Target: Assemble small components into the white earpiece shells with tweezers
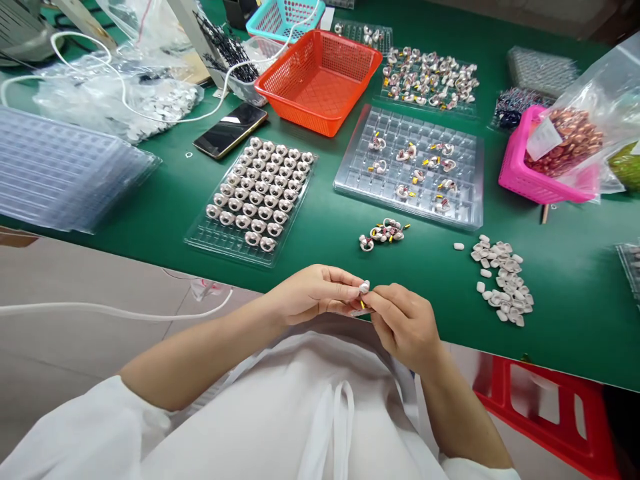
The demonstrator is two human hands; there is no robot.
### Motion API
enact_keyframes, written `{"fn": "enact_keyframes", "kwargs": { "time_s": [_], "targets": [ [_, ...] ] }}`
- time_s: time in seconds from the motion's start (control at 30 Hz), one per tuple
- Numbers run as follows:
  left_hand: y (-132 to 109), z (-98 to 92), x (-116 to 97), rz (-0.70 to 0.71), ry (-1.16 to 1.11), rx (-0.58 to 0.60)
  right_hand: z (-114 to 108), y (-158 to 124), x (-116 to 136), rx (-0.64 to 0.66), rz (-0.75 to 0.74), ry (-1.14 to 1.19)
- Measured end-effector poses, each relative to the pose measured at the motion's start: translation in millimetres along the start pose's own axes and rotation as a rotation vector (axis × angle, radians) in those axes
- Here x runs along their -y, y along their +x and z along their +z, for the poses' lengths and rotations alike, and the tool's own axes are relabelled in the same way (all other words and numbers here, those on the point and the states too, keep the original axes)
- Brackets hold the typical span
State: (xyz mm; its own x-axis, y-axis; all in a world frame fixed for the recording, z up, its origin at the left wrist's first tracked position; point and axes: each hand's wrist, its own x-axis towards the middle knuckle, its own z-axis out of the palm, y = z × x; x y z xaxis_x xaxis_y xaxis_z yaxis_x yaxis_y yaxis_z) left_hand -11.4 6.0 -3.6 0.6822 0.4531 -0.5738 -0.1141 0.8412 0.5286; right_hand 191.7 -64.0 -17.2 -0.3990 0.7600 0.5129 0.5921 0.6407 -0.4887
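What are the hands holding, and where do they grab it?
A small white part, pinched by the fingertips of both the left hand and the right hand, one from each side. Only its top shows.

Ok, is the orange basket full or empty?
Empty: the orange basket shows only its bare mesh floor, with nothing lying inside.

White short-sleeved top [280, 413], bare forearms

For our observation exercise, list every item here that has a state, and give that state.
small white part, pinched between both hands
left hand, closed on it
right hand, closed on it
orange basket, empty
phone, screen dark
left tray, nearly full
middle tray, mostly empty
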Motion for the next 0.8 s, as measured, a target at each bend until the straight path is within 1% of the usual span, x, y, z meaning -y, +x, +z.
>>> {"fn": "enact_keyframes", "kwargs": {
  "time_s": [0.17, 0.3, 0.4, 0.47, 0.53, 0.57, 0.63, 0.7, 0.73, 0.77, 0.8],
  "targets": [
    [1.8, -5.3, -4.5, -0.029, 0.027, 0.085, -8.2, 6.7, -1.6, 0.047, -0.089, -0.115],
    [3.3, -6.8, -5.3, -0.053, 0.031, 0.101, -12.5, 8.6, -2.8, 0.123, -0.100, -0.137],
    [4.1, -4.3, -4.9, -0.040, 0.024, 0.081, -15.8, 8.2, -3.2, 0.163, -0.056, -0.072],
    [3.8, -1.2, -5.3, -0.015, 0.036, 0.077, -18.0, 6.4, -2.5, 0.152, -0.006, 0.075],
    [2.7, 2.7, -6.3, 0.035, 0.059, 0.065, -19.7, 2.7, -1.0, 0.079, 0.087, 0.243],
    [1.8, 4.9, -6.9, 0.069, 0.072, 0.049, -19.9, 0.2, -0.2, 0.016, 0.161, 0.308],
    [-0.2, 9.2, -7.9, 0.147, 0.105, -0.007, -18.9, -6.0, 0.9, -0.150, 0.336, 0.370],
    [-2.4, 13.6, -8.2, 0.214, 0.146, -0.064, -16.0, -12.8, 0.4, -0.320, 0.473, 0.365],
    [-3.5, 15.7, -8.2, 0.242, 0.163, -0.085, -14.2, -16.2, -0.7, -0.382, 0.512, 0.333],
    [-4.7, 17.9, -8.1, 0.267, 0.177, -0.102, -12.6, -19.6, -2.3, -0.420, 0.535, 0.280],
    [-5.9, 20.1, -8.1, 0.290, 0.188, -0.116, -11.2, -23.0, -4.3, -0.432, 0.554, 0.210]
  ]
}}
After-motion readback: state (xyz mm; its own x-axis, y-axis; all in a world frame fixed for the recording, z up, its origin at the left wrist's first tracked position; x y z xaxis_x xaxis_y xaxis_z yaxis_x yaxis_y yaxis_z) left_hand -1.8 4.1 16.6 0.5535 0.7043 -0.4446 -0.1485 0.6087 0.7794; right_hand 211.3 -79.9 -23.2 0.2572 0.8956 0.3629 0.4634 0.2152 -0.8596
